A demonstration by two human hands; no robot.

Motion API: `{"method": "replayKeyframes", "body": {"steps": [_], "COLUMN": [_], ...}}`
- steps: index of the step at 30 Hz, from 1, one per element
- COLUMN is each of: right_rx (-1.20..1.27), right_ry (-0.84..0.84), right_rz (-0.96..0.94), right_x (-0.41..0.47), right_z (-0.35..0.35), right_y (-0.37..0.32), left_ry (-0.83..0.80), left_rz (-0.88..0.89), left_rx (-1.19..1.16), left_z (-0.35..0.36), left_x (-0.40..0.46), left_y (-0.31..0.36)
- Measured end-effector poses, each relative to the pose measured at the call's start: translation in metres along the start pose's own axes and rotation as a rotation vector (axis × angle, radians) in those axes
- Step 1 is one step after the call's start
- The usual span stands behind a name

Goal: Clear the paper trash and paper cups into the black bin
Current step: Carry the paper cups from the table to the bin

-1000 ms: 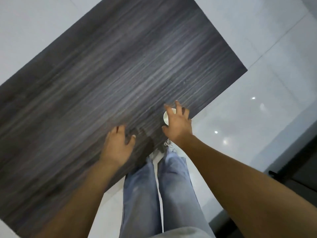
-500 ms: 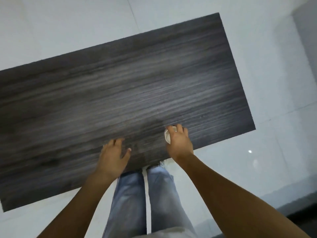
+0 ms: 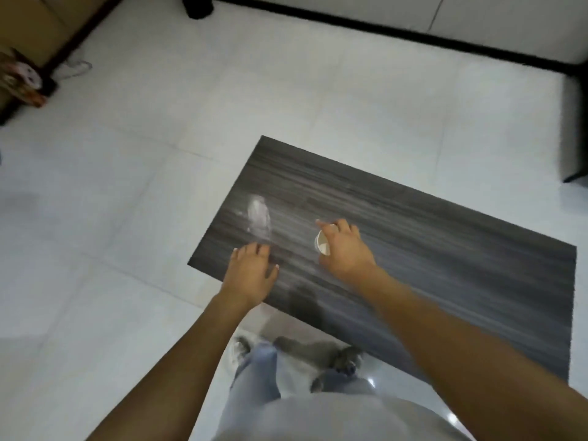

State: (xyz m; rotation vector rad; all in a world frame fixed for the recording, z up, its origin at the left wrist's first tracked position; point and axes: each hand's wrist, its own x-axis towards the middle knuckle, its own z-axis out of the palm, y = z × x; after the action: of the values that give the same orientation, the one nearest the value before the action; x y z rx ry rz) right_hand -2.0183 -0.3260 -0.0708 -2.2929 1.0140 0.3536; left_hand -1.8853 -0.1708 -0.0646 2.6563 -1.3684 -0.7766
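Note:
My right hand (image 3: 345, 249) grips a white paper cup (image 3: 322, 245) above the dark wood-grain table (image 3: 445, 249), the cup's mouth facing left. A blurred white piece of paper trash (image 3: 259, 219) lies near the table's left end. Just in front of that paper, my left hand (image 3: 251, 273) hovers over the table's near-left corner with fingers relaxed and nothing in it. At the top edge stands a black object (image 3: 197, 4) that may be the bin, but it is cut off.
Pale floor tiles (image 3: 127, 202) surround the table. A black baseboard (image 3: 381, 30) runs along the far wall. Cardboard boxes and clutter (image 3: 22, 74) stand at the far left, a dark piece of furniture (image 3: 576, 128) at the right. My legs and shoes are below the table's near edge.
The view has swung left and back, so the table now sits lower right and the paper trash and far floor appear. My right hand still holds the cup; the left stays empty.

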Motion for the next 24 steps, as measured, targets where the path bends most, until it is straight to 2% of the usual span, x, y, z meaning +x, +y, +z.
{"method": "replayKeyframes", "body": {"steps": [10, 14, 19, 24], "right_rx": [-0.152, -0.144, -0.157, -0.165], "right_ry": [-0.095, -0.112, -0.098, -0.051], "right_rz": [-0.304, -0.429, -0.496, -0.492], "right_x": [0.057, 0.081, 0.149, 0.261], "right_z": [0.093, 0.116, 0.113, 0.09], "right_y": [-0.283, -0.38, -0.467, -0.536], "left_ry": [0.058, 0.067, 0.096, 0.149], "left_rz": [-0.209, -0.3, -0.321, -0.274], "left_rx": [-0.035, -0.032, -0.044, -0.037], "left_z": [-0.078, -0.114, -0.157, -0.22], "left_x": [-0.085, -0.094, -0.052, 0.049], "left_y": [-0.266, -0.351, -0.422, -0.486]}}
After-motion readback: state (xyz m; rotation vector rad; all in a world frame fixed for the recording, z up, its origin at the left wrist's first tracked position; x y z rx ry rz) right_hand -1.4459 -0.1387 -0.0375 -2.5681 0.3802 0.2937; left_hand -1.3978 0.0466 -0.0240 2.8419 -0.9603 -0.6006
